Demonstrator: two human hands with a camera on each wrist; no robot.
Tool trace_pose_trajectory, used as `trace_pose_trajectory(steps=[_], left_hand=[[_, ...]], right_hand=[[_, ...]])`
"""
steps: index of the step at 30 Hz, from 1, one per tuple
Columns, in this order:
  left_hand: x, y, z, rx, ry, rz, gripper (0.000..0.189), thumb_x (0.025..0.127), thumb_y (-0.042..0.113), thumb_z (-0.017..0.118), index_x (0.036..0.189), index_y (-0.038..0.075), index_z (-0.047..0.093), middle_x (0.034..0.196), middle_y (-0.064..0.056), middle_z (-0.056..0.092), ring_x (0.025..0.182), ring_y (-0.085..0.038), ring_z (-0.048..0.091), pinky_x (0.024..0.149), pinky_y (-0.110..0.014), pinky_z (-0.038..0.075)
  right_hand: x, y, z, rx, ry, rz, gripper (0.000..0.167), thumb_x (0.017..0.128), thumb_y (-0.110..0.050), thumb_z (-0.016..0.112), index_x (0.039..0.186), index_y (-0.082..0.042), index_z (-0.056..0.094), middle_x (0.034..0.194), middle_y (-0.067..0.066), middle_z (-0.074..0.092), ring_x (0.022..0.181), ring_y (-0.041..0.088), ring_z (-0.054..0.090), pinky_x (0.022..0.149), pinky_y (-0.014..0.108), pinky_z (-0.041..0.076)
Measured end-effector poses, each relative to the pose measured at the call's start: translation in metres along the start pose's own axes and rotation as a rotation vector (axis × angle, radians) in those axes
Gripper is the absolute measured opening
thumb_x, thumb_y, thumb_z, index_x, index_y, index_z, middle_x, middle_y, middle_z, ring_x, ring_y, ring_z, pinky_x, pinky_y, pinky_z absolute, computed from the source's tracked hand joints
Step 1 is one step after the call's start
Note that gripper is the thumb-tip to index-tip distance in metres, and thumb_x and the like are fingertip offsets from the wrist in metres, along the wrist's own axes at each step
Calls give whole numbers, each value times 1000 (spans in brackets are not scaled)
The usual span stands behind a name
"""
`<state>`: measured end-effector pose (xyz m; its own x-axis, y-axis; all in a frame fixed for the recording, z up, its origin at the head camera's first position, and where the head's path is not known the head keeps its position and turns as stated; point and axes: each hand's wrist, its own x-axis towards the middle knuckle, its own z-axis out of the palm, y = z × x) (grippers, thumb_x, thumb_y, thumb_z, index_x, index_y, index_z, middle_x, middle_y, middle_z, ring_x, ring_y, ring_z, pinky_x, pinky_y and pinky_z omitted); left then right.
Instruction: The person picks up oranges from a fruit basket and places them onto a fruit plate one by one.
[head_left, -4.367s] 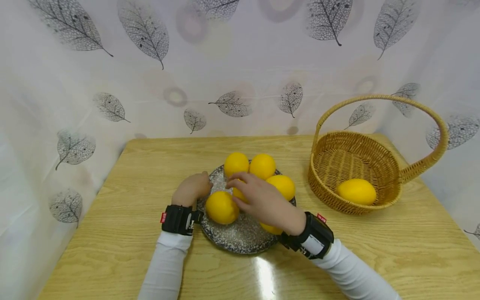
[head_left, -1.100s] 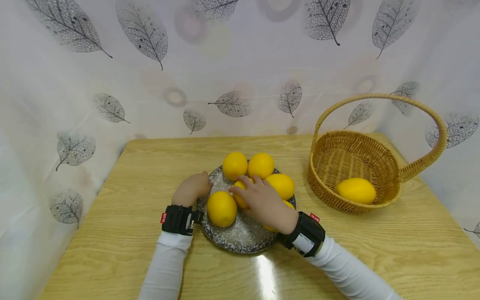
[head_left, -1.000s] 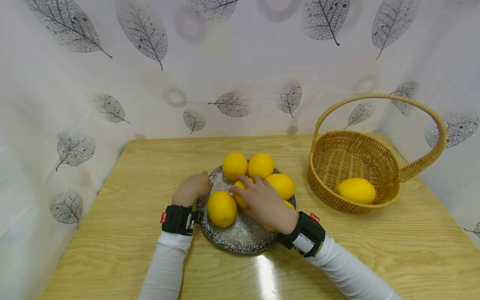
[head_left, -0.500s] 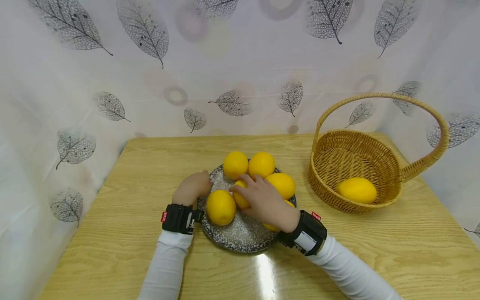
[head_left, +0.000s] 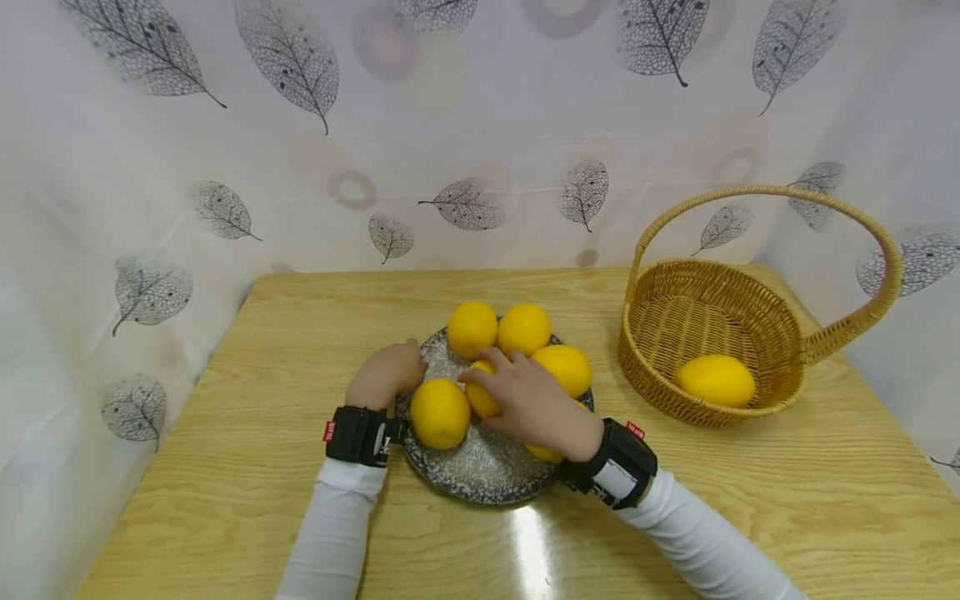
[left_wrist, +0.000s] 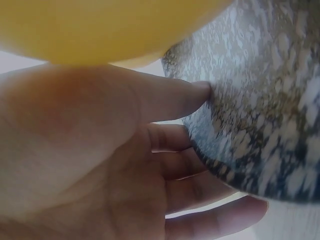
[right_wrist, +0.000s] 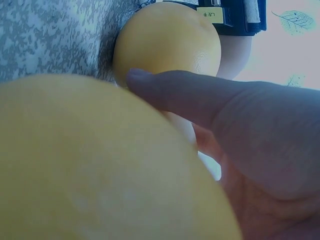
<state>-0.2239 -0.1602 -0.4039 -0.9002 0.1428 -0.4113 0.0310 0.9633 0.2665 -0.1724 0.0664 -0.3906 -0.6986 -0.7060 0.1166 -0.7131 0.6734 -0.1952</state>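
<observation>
A round speckled grey plate (head_left: 480, 475) bears several yellow lemons. My left hand (head_left: 386, 375) holds its left rim; in the left wrist view the thumb (left_wrist: 185, 97) lies on top and the fingers pass beneath the edge. My right hand (head_left: 528, 400) reaches over the plate, fingers curled round the middle lemon (head_left: 482, 396), which the hand partly hides. Just left of that sits the front-left lemon (head_left: 440, 414). Under the right wrist another lemon (head_left: 543, 454) is half covered. In the right wrist view a lemon (right_wrist: 50, 165) fills the foreground, and the thumb (right_wrist: 175, 90) overlaps a farther one.
Two lemons, the back-left one (head_left: 472, 329) and the back-right one (head_left: 525, 328), sit at the plate's far rim, with one more (head_left: 564, 371) at its right. A wicker basket (head_left: 637, 367) with a tall handle stands right, holding one lemon (head_left: 716, 381). A leaf-print curtain (head_left: 480, 125) hangs behind the wooden table (head_left: 247, 467).
Since the oldest frame, my right hand's raised fingers have come down round the middle lemon. The front-left lemon has edged slightly left. My left hand has stayed at the rim.
</observation>
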Motion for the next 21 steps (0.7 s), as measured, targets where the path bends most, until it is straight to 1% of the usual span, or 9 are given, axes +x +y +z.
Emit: trace_pose_trajectory(steps=[5,8,11,15,21], left_hand=[[0,2,0,-20,-1,-12,44,107,22,47,137,-10,54,126,-23,67,95,-26,64,87,-42,53],[-1,2,0,-16,-1,-12,44,108,22,46,136,-11,52,123,-23,68,93,-24,63,86,-41,53],[0,3,0,-18,-1,-16,44,108,22,45,136,-11,51,124,-24,68,97,-26,65,89,-43,54],[0,2,2,-26,-1,-21,45,108,24,44,137,-10,50,127,-25,66,106,-31,67,94,-46,55],[0,1,3,-24,-5,-28,53,109,26,42,146,-11,41,141,-28,58,126,-39,61,106,-52,50]], right_hand=[[0,0,0,10,-10,5,58,81,-27,87,134,-20,63,142,14,54,104,31,59,88,44,53],[0,-1,0,9,-6,4,58,81,-27,87,134,-20,63,142,14,54,103,31,59,87,43,53],[0,-1,0,3,-3,5,58,81,-28,87,134,-20,63,141,14,54,102,31,59,86,43,54],[-1,-2,-1,-2,-4,6,59,81,-28,87,134,-19,63,141,14,54,102,31,59,86,43,54],[0,-2,0,9,-3,12,60,81,-28,88,135,-20,62,141,14,54,103,32,59,87,44,54]])
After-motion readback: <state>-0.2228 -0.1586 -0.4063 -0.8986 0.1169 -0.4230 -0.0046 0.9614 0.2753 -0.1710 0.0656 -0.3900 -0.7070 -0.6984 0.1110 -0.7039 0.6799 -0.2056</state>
